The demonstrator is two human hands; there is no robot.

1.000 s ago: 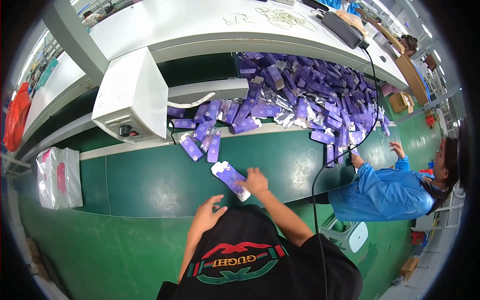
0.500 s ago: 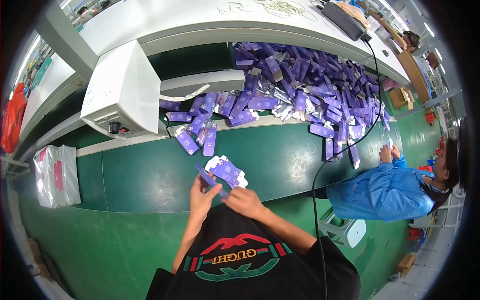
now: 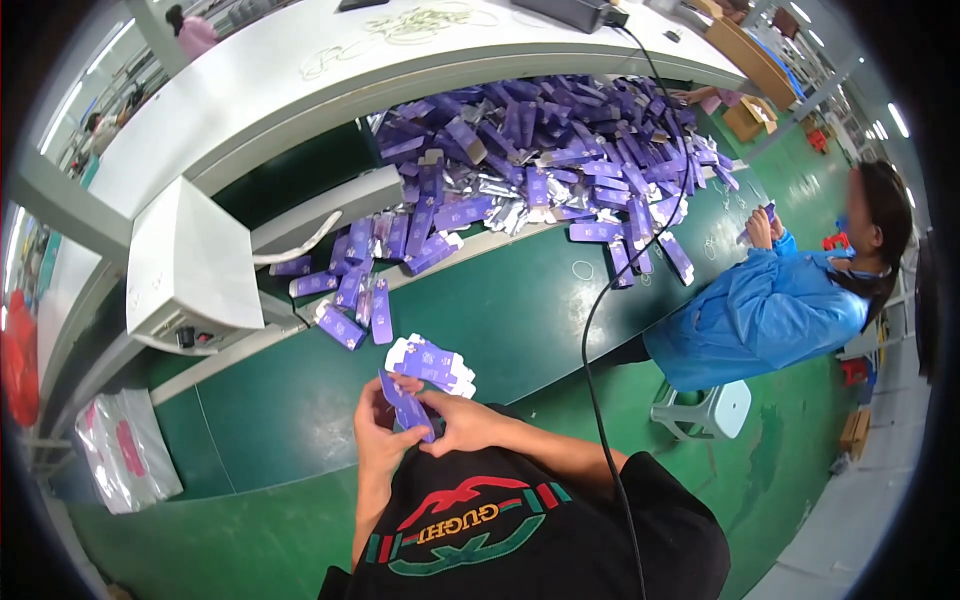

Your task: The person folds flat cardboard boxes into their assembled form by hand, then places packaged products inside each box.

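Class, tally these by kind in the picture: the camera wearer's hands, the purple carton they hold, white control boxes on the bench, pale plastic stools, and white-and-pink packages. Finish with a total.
Left hand and right hand: 2
Held purple carton: 1
White control box: 1
Pale stool: 1
White-and-pink package: 1
Total: 6
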